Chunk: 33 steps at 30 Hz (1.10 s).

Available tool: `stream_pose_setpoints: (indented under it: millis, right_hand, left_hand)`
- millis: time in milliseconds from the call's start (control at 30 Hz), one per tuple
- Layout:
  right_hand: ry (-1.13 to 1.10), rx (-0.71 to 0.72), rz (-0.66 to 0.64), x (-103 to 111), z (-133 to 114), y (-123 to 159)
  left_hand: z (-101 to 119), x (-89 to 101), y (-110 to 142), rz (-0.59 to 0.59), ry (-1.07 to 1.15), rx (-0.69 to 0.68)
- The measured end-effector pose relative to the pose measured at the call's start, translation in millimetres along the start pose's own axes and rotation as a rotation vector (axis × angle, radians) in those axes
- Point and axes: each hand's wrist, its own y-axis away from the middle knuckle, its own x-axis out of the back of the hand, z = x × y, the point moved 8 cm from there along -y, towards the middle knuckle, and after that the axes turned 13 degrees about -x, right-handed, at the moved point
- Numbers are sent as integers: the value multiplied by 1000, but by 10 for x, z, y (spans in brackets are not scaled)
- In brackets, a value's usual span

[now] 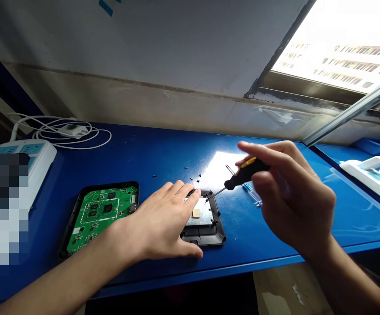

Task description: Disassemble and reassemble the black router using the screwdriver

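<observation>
Head view. At the center of the frame, the left hand [163,223] lies palm down across the left part of a black cover [209,239]; its fingers are extended side by side, the thumb stands apart from them near the lower edge of the cover, and nothing is gripped between them. Right of center, the right hand [298,201] has its thumb and fingers clamped on the handle of a screwdriver [247,173], the index finger stretched along the top. The shaft slants down to the left, its tip at the upper right corner of a metal plate [204,221] set in the cover; whether the tip sits in a screw head cannot be told. A tan pad [196,213] rests on the plate. Left of center, a green board [94,201] lies in a black case [69,223], partly hidden by the left forearm. Small screws [154,176] are scattered on the blue desk [163,148] above the cover. Slender items [249,189], partly blue, lie behind the screwdriver, too small to identify. Upper left: an adapter [73,130] amid a coiled white cable [101,142], near a power strip [42,164]. Upper right: a window [357,52].
</observation>
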Motion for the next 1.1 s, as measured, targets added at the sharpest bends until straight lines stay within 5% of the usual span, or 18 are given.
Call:
stream_pose_setpoints:
  millis: [133, 300, 467, 667, 1100]
  right_hand:
    - [-35, 27, -119, -67, -62, 25]
    - [17, 50, 71, 62, -71, 13]
    - [35, 59, -52, 0, -118, 11]
    - [42, 22, 82, 89, -71, -71]
    - [46, -2, 37, 110, -61, -90]
  left_hand:
    - [-1, 3, -7, -12, 0, -3]
    - [-3, -6, -7, -33, 1, 14]
    - [0, -8, -15, -16, 2, 0]
    - [-7, -8, -17, -26, -11, 8]
    - [-1, -7, -21, -35, 3, 12]
